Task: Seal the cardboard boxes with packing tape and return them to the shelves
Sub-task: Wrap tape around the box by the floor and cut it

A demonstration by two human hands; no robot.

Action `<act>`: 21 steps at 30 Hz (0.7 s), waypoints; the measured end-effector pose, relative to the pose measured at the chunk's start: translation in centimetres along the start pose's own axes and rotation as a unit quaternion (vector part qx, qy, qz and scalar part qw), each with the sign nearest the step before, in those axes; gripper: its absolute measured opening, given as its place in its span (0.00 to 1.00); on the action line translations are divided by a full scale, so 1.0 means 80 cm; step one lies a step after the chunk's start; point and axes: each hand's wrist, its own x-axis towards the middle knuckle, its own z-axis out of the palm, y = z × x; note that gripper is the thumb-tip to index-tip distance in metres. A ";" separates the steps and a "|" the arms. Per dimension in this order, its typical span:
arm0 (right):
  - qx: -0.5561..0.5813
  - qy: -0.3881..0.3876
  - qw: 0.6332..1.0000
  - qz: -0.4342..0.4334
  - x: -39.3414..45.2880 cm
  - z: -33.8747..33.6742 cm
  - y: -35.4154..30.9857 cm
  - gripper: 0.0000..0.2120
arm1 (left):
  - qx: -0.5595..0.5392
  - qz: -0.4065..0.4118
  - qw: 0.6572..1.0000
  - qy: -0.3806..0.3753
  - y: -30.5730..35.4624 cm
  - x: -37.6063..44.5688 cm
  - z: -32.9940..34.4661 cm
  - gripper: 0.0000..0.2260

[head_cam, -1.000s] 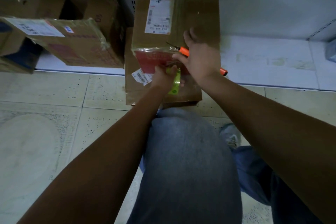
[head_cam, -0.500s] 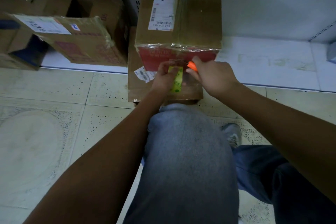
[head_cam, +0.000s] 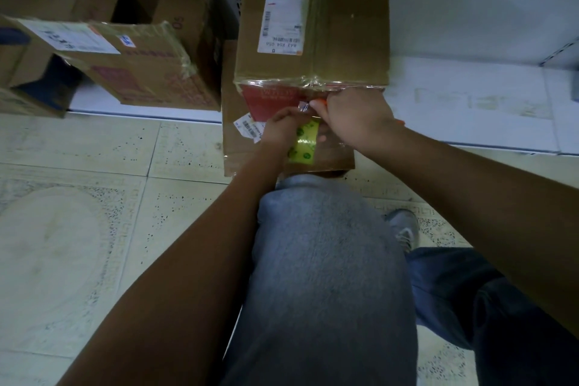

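Pale speckled floor tiles (head_cam: 94, 229) ran up to a low white shelf (head_cam: 470, 97); I crouched in front of it, one grey-trousered knee (head_cam: 329, 260) raised between my arms. Light was dim.

Largest thing in reach: the tall cardboard box (head_cam: 344, 16), standing on a flatter box (head_cam: 232, 135) at the shelf's edge, white shipping label (head_cam: 283, 20) on top, a clear tape strip already running along the top and down over the near edge onto the red front panel (head_cam: 266, 100). To the left, a second taped box (head_cam: 141, 72) sat tilted on the shelf, an open carton (head_cam: 131, 3) behind it.

Left hand (head_cam: 282, 131) was curled round the tape roll (head_cam: 304, 142), yellow-green core showing, held against the front of the stack just below the red panel. Right hand (head_cam: 357, 119) was closed round an orange-handled cutter (head_cam: 321, 102); only the orange ends showed either side of the fist, the blade itself I could not make out. A small glint of clear tape (head_cam: 303, 106) stood between the two sets of fingertips, touching both as far as I could tell.

Judgement: step in hand was severing the tape from the roll. To do it well — hold the roll firm so the strip stays taut, cut close to the box face, blade angled away from the left fingers, which sat just beside it. Then press the loose end flat onto the red panel. Box not yet pushed back onto the shelf.
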 end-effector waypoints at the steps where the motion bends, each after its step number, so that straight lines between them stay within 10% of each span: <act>1: -0.009 0.002 1.000 0.001 -0.002 0.002 0.001 0.29 | 0.006 0.003 1.000 -0.005 0.000 0.001 0.002 0.04; 13: -0.054 -0.086 0.995 0.009 -0.079 0.015 0.100 0.27 | 0.068 -0.001 0.997 0.023 -0.035 0.008 -0.025 0.10; 21: 0.149 -0.015 0.986 0.066 -0.095 -0.025 0.096 0.20 | 0.099 0.123 0.987 0.021 0.029 -0.061 -0.007 0.10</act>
